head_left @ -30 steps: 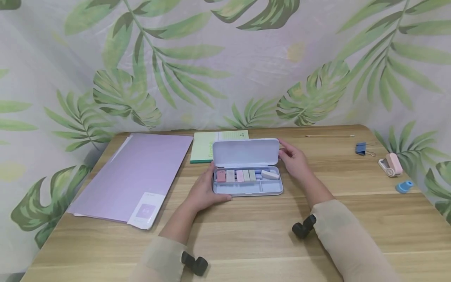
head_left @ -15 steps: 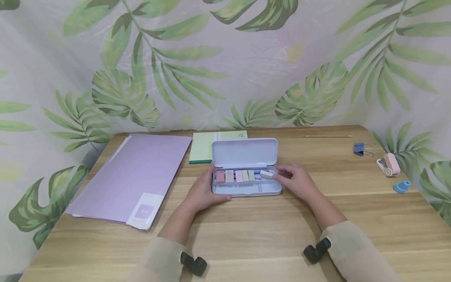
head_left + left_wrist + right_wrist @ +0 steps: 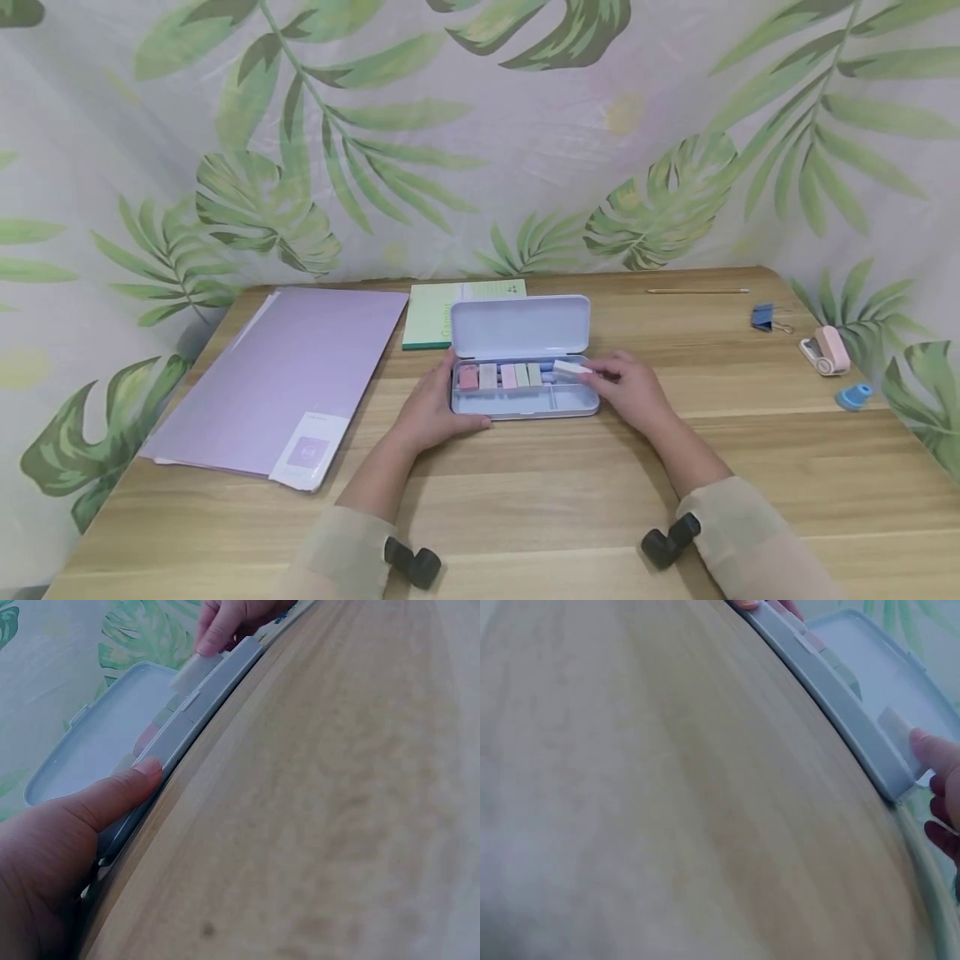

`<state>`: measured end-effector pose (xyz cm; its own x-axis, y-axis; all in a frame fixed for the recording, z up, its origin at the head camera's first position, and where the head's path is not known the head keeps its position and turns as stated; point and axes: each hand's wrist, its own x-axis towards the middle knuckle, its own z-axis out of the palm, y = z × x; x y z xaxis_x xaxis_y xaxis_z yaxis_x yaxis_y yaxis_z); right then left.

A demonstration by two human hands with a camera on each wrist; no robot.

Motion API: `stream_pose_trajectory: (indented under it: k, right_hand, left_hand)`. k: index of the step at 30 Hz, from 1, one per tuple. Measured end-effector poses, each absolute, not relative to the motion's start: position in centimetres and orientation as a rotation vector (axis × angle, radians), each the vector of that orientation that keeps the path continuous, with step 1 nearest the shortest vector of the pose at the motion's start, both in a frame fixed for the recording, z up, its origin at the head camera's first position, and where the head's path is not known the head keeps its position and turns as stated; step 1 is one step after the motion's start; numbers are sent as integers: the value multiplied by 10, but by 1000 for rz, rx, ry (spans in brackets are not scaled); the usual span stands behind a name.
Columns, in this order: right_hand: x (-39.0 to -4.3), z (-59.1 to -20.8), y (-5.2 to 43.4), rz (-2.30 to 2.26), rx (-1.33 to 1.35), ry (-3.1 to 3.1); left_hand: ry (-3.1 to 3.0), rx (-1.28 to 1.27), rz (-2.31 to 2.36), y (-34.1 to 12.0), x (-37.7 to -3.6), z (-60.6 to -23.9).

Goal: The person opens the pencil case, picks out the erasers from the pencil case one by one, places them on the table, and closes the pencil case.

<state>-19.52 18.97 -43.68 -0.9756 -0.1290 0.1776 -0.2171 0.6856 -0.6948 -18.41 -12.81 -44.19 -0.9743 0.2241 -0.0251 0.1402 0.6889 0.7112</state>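
Note:
A pale blue pencil case [image 3: 501, 405] lies on the table with its lid [image 3: 521, 327] raised at the back. My left hand [image 3: 429, 412] grips its left end, thumb along the front edge, as the left wrist view also shows; its fingers are partly hidden. At the right end, my right hand [image 3: 633, 390] pinches a white eraser [image 3: 568, 367] between thumb and fingers, tilted over the back compartment. Pink, grey and green erasers [image 3: 509, 376] stand in a row in that compartment, with blue pens [image 3: 547, 367] partly visible behind. In the right wrist view the white eraser [image 3: 897, 729] overlaps the case's right end.
A purple folder [image 3: 292, 375] lies at the left. Behind the case is a green notebook [image 3: 427, 312]. Along the right are a pencil [image 3: 697, 291], a blue binder clip [image 3: 763, 317], a pink stapler [image 3: 831, 350] and a small blue cone-shaped item [image 3: 853, 397]. A leaf-patterned cloth hangs behind.
My right hand has come down from the raised lid to the case's right end and taken hold of the white eraser, tilting it. The left hand stays on the case.

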Motion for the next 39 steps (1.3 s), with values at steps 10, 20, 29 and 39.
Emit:
stream_pose_trajectory:
  k: [10, 20, 29, 39]
  right_hand:
    - [-174, -425, 247, 1039, 15, -2651]
    - [-142, -436, 368, 762, -429, -2690]
    - [-128, -442, 403, 665, -507, -2797]
    - [-129, -440, 395, 793, -502, -2760]
  left_hand:
    - [2780, 324, 1184, -127, -185, -441]
    - [2784, 313, 1158, -126, -186, -441]
    - [2797, 317, 1134, -127, -188, -445]
    - [2786, 323, 1138, -125, -189, -443]
